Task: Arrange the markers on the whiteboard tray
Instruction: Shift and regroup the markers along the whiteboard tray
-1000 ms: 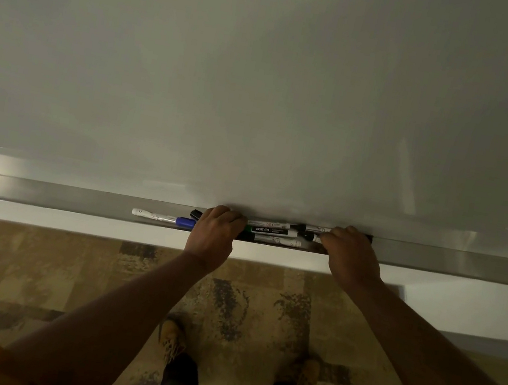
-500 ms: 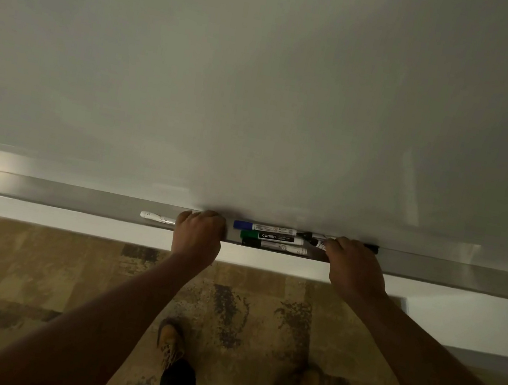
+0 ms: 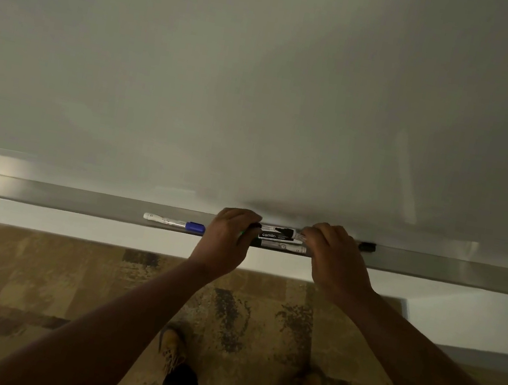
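Both hands on whiteboard tray [image 3: 43,195]: left hand [image 3: 227,241] and right hand [image 3: 334,259] curled, grip pressed against opposite ends of marker bundle [image 3: 278,238]. Blue-capped marker [image 3: 173,222] lying apart, leftward. Black cap [image 3: 367,246] beyond right hand

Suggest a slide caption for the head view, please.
Both hands bunch markers on the whiteboard tray.

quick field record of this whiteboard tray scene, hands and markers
setting: whiteboard tray under a blank whiteboard
left hand: curled over the left ends of the bunched markers
right hand: curled over their right ends
bunch: three markers visible, lying lengthwise, close together
stray: blue-capped marker alone, left of the left hand
grip: fingers hidden
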